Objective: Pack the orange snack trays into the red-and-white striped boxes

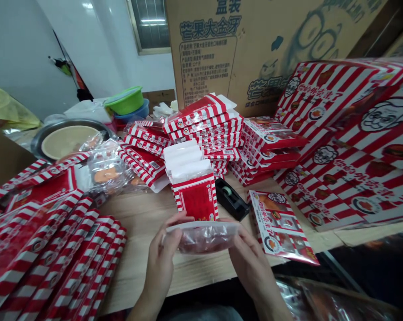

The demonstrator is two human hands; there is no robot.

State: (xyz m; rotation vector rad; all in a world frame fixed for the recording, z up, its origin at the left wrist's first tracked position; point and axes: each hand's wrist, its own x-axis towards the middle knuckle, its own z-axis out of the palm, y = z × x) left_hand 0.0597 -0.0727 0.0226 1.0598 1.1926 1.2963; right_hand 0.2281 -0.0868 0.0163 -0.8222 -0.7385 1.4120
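Left hand: fingers half-curled, gripping one end of a clear plastic pouch with reddish contents. Right hand: likewise closed on the opposite end. Pouch held over the wooden counter, just before an upright red-striped carton; black tape dispenser adjacent.
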